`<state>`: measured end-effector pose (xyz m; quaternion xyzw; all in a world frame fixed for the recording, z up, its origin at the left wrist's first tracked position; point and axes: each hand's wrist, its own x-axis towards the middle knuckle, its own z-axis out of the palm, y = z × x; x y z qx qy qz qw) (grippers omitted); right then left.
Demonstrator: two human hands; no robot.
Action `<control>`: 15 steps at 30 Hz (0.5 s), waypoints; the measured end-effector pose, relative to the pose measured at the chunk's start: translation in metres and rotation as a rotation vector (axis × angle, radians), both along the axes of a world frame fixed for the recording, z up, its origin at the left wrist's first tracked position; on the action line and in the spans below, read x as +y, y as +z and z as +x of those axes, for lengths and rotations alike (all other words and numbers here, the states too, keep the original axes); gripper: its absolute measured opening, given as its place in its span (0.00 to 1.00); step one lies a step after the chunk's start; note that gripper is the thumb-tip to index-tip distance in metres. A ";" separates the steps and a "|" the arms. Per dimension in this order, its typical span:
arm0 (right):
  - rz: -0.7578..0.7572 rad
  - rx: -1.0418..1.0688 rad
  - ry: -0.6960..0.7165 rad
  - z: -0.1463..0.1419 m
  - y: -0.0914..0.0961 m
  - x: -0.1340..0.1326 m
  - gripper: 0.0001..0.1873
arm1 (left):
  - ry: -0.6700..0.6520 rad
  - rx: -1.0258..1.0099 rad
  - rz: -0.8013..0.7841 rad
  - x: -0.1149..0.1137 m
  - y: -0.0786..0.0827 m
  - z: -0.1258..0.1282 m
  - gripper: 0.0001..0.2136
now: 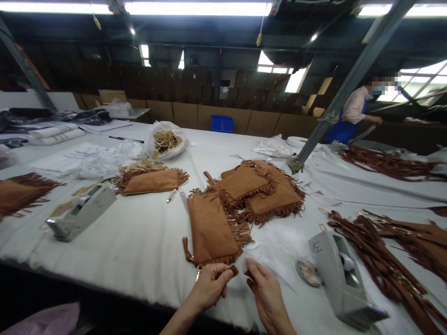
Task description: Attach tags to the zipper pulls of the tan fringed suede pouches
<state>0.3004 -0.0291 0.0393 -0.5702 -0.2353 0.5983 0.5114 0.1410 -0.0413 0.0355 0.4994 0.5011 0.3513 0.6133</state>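
Note:
My left hand (pixel 210 284) is closed in a pinch on a small brown tab (pixel 233 269) at the near corner of a tan suede fringed pouch (pixel 211 229) lying on the white table (pixel 139 242). My right hand (pixel 264 288) sits just beside it with its fingers curled toward the same corner, near a sheet of clear plastic (pixel 275 251); what its fingertips hold, if anything, is hidden. Behind the pouch lies a pile of more fringed pouches (pixel 261 188).
A grey tape dispenser (pixel 344 279) stands at my right, another tape dispenser (pixel 82 211) at my left. Brown straps (pixel 391 260) are heaped at the right. Another fringed pouch (pixel 152 180), a plastic bag of tags (pixel 166 141) and a steel post (pixel 349 83) lie beyond. A person (pixel 352 116) works far right.

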 end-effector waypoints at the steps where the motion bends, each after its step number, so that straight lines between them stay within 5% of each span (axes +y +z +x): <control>1: 0.014 -0.028 -0.002 0.000 -0.001 0.000 0.17 | -0.005 -0.004 0.002 0.000 -0.001 0.000 0.25; 15: 0.145 -0.225 -0.004 -0.005 -0.002 0.001 0.19 | -0.015 -0.059 -0.004 0.003 -0.004 -0.001 0.26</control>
